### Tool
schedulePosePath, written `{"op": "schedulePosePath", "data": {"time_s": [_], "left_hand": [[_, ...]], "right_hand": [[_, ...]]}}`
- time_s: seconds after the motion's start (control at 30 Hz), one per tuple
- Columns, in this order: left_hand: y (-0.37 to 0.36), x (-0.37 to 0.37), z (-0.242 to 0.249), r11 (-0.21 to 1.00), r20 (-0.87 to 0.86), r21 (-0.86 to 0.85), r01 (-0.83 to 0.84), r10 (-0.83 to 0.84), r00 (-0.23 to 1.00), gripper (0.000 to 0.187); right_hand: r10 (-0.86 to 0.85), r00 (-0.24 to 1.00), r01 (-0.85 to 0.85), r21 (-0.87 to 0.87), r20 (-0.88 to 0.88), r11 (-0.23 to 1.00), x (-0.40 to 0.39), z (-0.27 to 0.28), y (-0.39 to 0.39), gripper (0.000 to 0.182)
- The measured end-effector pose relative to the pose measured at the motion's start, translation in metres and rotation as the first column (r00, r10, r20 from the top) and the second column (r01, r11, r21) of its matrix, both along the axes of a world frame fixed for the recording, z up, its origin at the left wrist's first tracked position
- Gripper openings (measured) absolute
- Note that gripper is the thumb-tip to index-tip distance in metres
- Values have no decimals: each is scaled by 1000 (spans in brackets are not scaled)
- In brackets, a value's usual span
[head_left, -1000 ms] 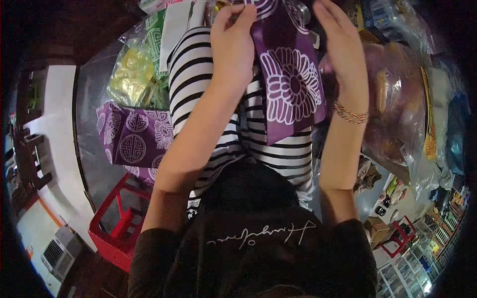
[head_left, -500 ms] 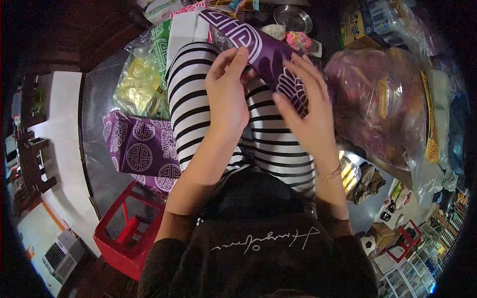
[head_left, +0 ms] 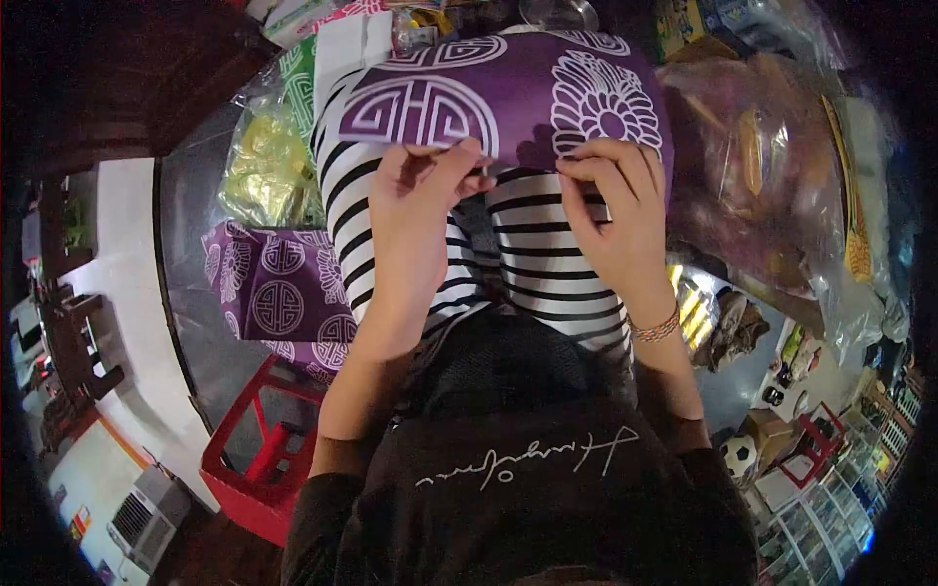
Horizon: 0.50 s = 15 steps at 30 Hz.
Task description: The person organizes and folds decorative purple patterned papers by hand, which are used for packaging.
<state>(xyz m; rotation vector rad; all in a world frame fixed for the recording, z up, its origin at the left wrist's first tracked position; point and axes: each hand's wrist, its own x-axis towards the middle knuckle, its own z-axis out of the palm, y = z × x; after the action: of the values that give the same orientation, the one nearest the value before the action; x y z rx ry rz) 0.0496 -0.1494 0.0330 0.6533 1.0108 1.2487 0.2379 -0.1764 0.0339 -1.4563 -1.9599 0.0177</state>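
Observation:
A purple sheet (head_left: 528, 98) with white medallion and flower prints lies spread across the lap, over the striped trousers (head_left: 547, 225). My left hand (head_left: 415, 200) is closed, its thumb and fingers pinching the sheet's near edge below a round medallion. At the same edge, farther right, the curled fingers of my right hand (head_left: 625, 200) pinch the sheet by the flower print. A white block-like packet (head_left: 352, 41) stands at the sheet's far left corner.
Folded purple printed material (head_left: 278, 293) lies left of the legs, below a clear bag of yellow items (head_left: 269, 161). A large clear plastic bag (head_left: 752, 186) sits to the right. A red stool (head_left: 230, 469) is at lower left, and a round metal dish (head_left: 562, 14) is at the top.
The purple sheet has gone from a slanted, narrow fold to lying flat and wide across the lap. My right hand has closed on its edge, and my left hand has moved slightly left and down.

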Motion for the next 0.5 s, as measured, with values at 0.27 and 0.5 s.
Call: {"op": "schedulePosePath", "data": {"time_s": [0.27, 0.5], "left_hand": [[-43, 7, -15, 990, -91, -127, -55, 43, 995, 13], [-49, 2, -15, 999, -71, 23, 22, -21, 997, 16]], "right_hand": [[142, 846, -235, -120, -515, 965, -55, 10, 17, 44], [-45, 983, 22, -129, -178, 991, -60, -7, 22, 53]]}}
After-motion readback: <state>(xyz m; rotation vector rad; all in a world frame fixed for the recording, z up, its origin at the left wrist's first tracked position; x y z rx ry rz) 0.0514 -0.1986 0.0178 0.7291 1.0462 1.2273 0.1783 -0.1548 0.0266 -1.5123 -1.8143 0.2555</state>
